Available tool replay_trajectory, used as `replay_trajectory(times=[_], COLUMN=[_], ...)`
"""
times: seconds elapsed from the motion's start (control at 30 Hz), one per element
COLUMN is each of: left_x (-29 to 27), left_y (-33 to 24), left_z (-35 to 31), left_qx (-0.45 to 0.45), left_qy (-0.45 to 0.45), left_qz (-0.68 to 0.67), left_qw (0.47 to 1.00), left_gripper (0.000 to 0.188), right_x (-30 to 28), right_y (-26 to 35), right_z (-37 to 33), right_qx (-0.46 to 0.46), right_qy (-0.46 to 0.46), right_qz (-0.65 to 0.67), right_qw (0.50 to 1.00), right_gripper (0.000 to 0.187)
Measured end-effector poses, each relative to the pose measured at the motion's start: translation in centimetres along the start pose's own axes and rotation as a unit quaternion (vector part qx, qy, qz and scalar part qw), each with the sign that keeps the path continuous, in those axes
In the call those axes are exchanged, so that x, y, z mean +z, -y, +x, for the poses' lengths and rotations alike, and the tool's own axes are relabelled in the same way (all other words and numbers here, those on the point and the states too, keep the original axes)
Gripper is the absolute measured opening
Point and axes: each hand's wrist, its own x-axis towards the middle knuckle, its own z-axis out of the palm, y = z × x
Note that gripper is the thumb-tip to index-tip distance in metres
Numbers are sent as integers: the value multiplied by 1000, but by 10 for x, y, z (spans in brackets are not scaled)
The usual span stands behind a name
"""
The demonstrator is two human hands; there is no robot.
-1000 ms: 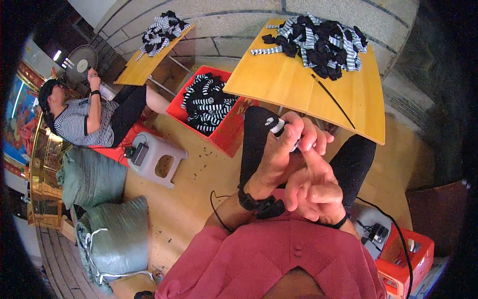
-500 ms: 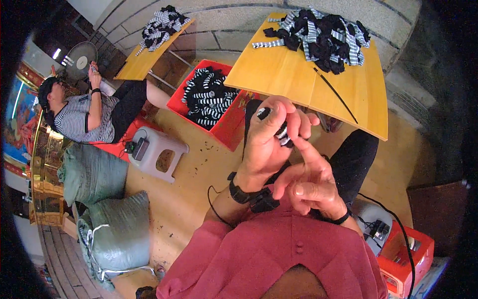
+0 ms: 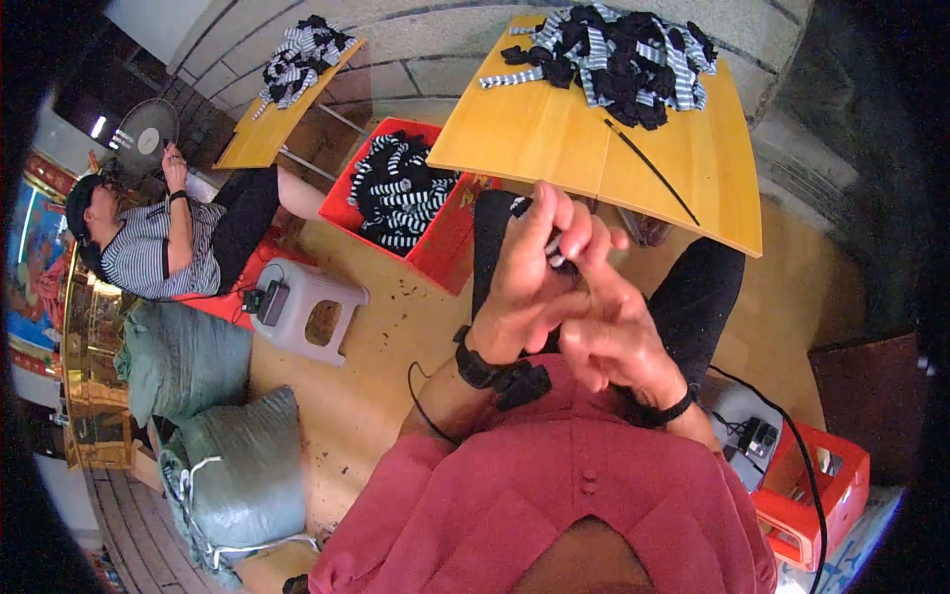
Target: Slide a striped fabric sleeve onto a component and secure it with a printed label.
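In front of my chest, my left hand [image 3: 524,272] is closed around a small black-and-white striped knit piece [image 3: 556,253]. Its thumb points upward, and part of the cloth peeks out above the fingers. My right hand [image 3: 623,332] is slightly blurred, with its fingers apart and partly bent. Its index finger reaches to the cloth and the left fingertips, while the thumb stays away from them; no cloth shows in its grasp. Most of the held piece is hidden by my fingers. Beyond my hands, a pile of similar striped and black knit pieces [image 3: 618,64] lies on the yellow table [image 3: 554,134].
A thin black rod [image 3: 653,173] rests on that table. Left of it stands a red crate [image 3: 445,252] of striped pieces. Further left are a grey stool [image 3: 312,307], a seated person [image 3: 163,243], stuffed green sacks [image 3: 242,475] and a second table [image 3: 262,134] with a pile.
My right hand has moved left and up, closer against the left hand. Less of the striped piece shows between my fingers. The view has shifted slightly.
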Motion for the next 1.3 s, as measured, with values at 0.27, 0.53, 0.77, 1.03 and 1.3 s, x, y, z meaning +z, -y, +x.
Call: replay_trajectory(times=[0.27,0.53,0.77,1.03,1.3], left_x=[-46,-51,-56,-36,-19], left_y=[-20,-27,-32,-50,-42], left_z=[4,5,13,9,5], left_qx=[-5,7,29,74,85], left_qy=[-127,-134,-126,-152,-135], left_qz=[-166,-209,-233,-213,-151], left_qw=[978,969,964,962,975], left_gripper=[30,30,32,28,30], right_x=[-139,-233,-202,-55,-44], right_y=[7,-5,-6,-27,-33], right_z=[40,74,48,-48,-43], right_qx=[-269,-131,-156,-117,-170], right_qy=[-412,-384,-409,-293,-289], right_qz=[-630,-789,-629,-469,-508], right_qw=[600,462,642,825,793], right_gripper=[20,17,15,16,15])
